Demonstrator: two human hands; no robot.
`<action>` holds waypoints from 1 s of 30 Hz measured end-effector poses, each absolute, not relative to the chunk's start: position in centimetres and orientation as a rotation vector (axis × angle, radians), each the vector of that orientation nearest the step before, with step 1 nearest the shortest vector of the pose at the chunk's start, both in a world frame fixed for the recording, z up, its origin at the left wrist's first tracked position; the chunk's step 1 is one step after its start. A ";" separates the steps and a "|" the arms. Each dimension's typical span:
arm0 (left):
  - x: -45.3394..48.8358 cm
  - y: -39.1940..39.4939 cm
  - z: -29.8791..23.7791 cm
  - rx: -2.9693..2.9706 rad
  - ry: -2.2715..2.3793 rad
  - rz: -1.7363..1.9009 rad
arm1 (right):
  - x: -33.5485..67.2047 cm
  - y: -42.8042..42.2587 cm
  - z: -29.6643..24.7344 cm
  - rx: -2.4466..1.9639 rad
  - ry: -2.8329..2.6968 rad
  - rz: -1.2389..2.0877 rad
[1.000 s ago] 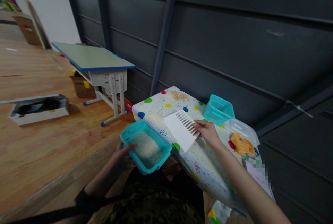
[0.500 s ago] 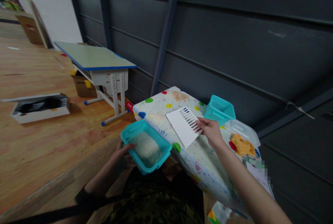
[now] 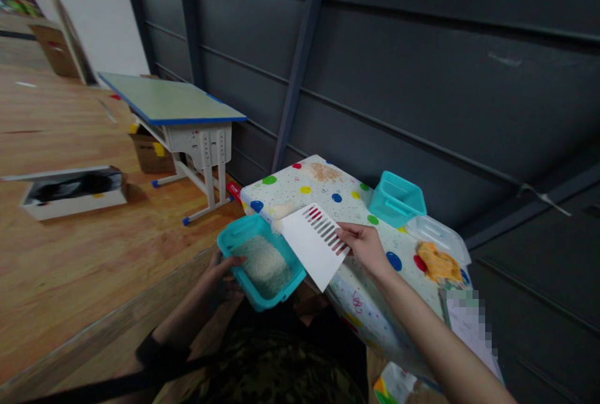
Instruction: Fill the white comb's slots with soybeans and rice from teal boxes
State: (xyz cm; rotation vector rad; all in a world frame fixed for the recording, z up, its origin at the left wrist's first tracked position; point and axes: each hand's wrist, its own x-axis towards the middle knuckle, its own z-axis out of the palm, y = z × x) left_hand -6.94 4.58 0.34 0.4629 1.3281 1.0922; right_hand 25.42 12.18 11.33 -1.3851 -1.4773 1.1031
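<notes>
My left hand (image 3: 224, 276) grips the near left wall of a teal plastic container (image 3: 229, 236), thumb over the rim. White grains that look like rice (image 3: 265, 263) lie heaped inside it. The container is held tilted against the table's front edge. My right hand (image 3: 360, 242) pinches a white slotted card (image 3: 307, 247) by its right side. The card's left edge reaches the container's far rim, beside a small patch of pale grains (image 3: 282, 210) on the table. A heap of brownish grains (image 3: 325, 172) sits farther back on the table.
The table wears a dotted white cloth (image 3: 319, 194). At its right stand a second teal container (image 3: 398, 197), a clear lid (image 3: 438, 238), an orange cloth (image 3: 439, 261) and a clipboard-like sheet (image 3: 469, 329). A dark panelled wall (image 3: 422, 91) rises behind; a desk (image 3: 178, 101) stands left.
My right hand has drawn the slotted card left and toward me, from over the table to the container's rim. Pale grains now gather at the rim. My left hand and the container barely moved.
</notes>
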 end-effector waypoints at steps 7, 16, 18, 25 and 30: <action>-7.1 4.1 0.8 0.472 1.299 1.092 | 27.0 14.6 12.0 -1.373 -1.401 0.944; -7.4 4.5 1.5 0.457 1.308 1.088 | 27.0 16.5 11.3 -1.435 -1.372 0.949; -7.4 4.6 1.5 0.455 1.312 1.087 | 26.6 15.7 11.3 -1.428 -1.396 0.990; -7.5 4.6 0.9 0.456 1.297 1.118 | 24.7 12.9 11.7 -1.336 -1.536 1.090; -7.6 4.7 0.8 0.451 1.309 1.116 | 25.7 14.2 12.5 -1.362 -1.445 1.046</action>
